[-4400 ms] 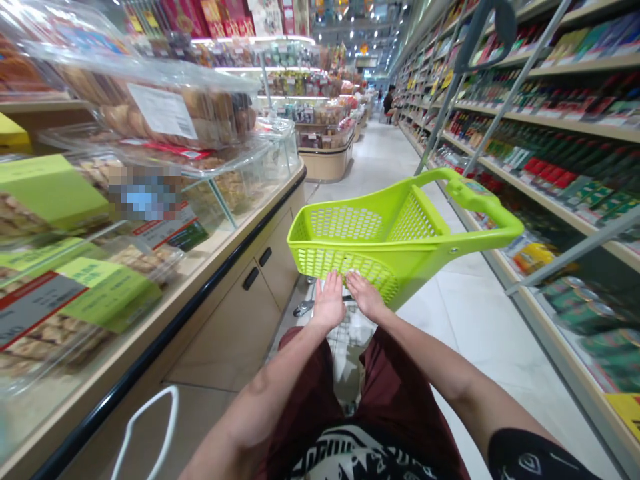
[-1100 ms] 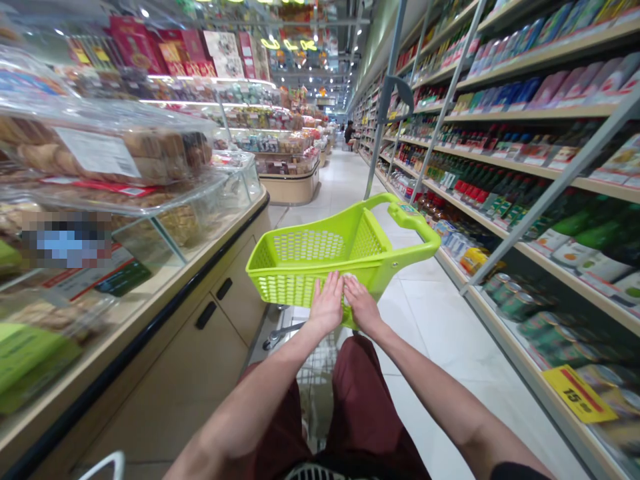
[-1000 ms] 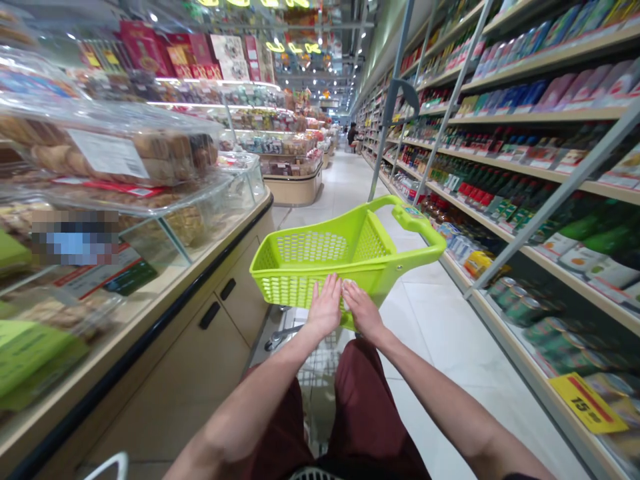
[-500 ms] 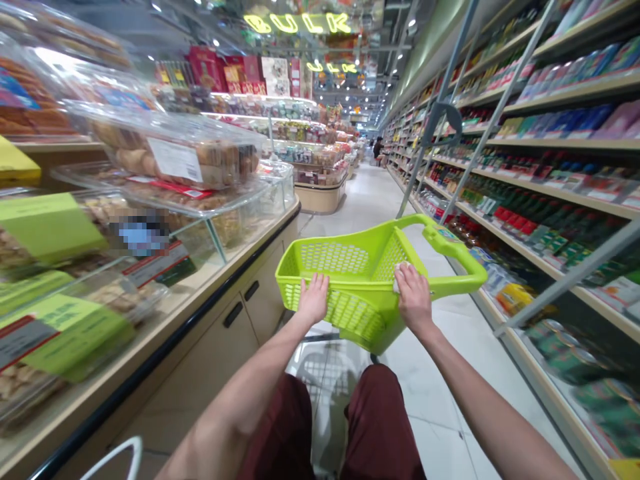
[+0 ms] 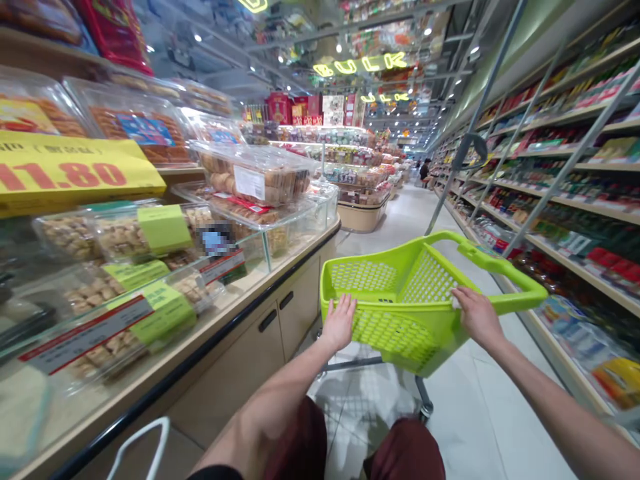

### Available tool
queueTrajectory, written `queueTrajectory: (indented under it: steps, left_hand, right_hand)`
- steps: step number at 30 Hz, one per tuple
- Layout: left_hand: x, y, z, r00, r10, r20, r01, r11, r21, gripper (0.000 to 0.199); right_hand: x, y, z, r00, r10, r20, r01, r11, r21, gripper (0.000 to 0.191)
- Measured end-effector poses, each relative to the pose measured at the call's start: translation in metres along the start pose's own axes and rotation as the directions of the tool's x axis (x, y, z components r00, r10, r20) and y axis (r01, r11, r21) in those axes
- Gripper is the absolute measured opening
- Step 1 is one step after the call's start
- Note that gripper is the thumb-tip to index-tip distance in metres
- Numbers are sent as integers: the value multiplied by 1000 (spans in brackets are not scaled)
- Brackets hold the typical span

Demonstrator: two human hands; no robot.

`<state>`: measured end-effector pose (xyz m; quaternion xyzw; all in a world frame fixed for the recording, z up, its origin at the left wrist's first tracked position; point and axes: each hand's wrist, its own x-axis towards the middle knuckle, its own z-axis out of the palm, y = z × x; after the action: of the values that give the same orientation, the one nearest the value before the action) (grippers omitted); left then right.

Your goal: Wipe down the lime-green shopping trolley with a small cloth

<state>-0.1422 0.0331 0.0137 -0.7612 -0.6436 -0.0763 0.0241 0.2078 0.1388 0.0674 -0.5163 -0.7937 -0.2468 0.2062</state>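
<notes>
A bright green shopping cart point(image 5: 395, 293) with a perforated basket stands sideways in front of my knees, its handle to the right. My left hand point(image 5: 340, 325) rests on the near rim by the left corner, fingers stretched out and slightly apart. At the rim nearer the handle, my right hand point(image 5: 476, 317) is closed over a small white tissue point(image 5: 455, 301), mostly hidden under the fingers. The basket's visible floor shows only small dark slots.
A glass-fronted counter point(image 5: 270, 313) with plastic boxes of baked snacks point(image 5: 260, 177) runs along the left, under a yellow price sign point(image 5: 75, 170). Shelves of bottles and packets point(image 5: 565, 193) line the right. A grey pole point(image 5: 475, 127) rises beyond the cart. Far down the aisle is a person point(image 5: 425, 173).
My view has turned left, so the cart, counter and shelves sit further right in it. Both hands stay on the cart's near rim, and the white tissue is still under my right hand.
</notes>
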Motion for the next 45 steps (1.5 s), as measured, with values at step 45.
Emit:
queueTrajectory:
  steps: [45]
  left_hand:
    - [14, 6, 0, 970, 181, 160, -180, 984, -20, 71]
  right_hand:
    - [-33, -134, 61, 998, 55, -13, -41, 860, 508, 57]
